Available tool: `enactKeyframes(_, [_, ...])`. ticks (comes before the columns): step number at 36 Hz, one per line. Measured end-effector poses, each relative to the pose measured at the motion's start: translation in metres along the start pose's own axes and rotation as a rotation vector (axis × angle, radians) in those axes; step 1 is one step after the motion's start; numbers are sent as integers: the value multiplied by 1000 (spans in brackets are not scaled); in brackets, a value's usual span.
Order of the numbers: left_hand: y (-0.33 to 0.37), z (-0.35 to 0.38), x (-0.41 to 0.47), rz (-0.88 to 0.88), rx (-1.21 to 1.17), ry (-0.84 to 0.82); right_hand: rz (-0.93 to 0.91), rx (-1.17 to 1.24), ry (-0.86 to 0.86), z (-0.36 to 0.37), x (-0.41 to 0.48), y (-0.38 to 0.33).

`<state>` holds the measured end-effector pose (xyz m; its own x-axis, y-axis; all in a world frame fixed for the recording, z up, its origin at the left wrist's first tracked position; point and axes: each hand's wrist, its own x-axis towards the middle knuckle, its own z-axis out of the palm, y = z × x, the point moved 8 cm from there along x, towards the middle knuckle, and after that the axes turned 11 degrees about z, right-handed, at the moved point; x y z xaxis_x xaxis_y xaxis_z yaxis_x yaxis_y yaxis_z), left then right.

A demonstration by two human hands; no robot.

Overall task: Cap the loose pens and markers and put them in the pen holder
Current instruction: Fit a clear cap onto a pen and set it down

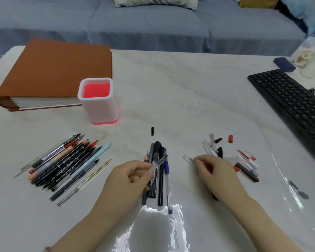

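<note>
Pen holder (100,108) upright, pens (62,164) flat, caps (230,138) scattered

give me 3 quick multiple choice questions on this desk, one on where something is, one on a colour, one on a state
1. Where does the pen holder stand?
A) just in front of the brown binder
B) far right
C) nearest the person

2. The lone small cap beyond the middle bunch of pens is:
A) red
B) black
C) blue

3. What are the hands doing?
A) both lie flat and empty
B) both are out of view
C) the left hand holds a clear pen, the right hand pinches a clear cap

Answers: 1 A, the binder lies right behind it; 2 B, it shows plainly black; 3 C, fingers curl round each item.
</note>
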<state>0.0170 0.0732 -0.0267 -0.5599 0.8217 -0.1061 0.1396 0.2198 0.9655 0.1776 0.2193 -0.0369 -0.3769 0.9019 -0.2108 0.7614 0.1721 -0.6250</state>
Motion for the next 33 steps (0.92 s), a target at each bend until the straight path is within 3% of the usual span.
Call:
enactKeyframes(3, [-1, 0, 2, 23, 52, 2, -30, -65, 102, -16, 13, 5])
enactKeyframes(12, [1, 5, 4, 50, 100, -17, -26, -223, 166, -38, 52, 12])
enactKeyframes(18, [11, 4, 4, 78, 108, -30, 107, -360, 61, -27, 69, 22])
enactKeyframes(23, [12, 3, 3, 75, 84, -15, 98, -445, 96, -24, 70, 21])
enactKeyframes(26, [12, 1, 2, 72, 54, 3, 126, -43, 133, -32, 61, 20])
enactKeyframes(29, [13, 0, 0, 80, 6, 19, 271, 557, -143, -19, 43, 12])
enactKeyframes(33, [16, -1, -4, 89, -56, 43, 300, 1068, -406, -4, 14, -19])
